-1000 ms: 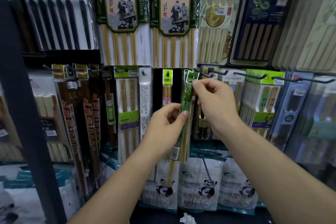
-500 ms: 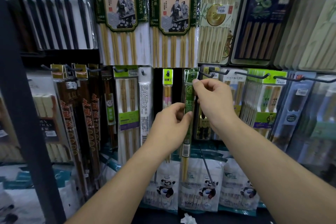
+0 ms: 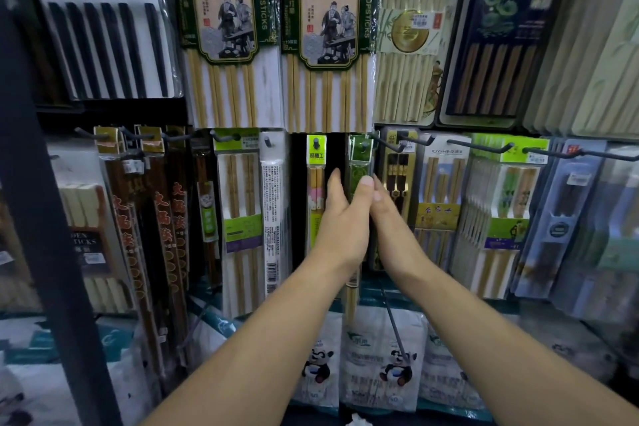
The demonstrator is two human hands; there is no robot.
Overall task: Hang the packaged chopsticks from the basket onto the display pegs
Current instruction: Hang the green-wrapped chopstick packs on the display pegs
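Hands flat against green pack

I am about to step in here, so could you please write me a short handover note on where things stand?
Left hand: open, flat beside the green chopstick pack, no grip.
Right hand: open, fingers against the left hand, holding nothing.
The green pack hangs on its peg, between the yellow-headed pack and the dark chopstick pack; its lower end shows below the wrists.
Done: this pack looks hung.
Left: the basket is out of view; fetch the next pack.
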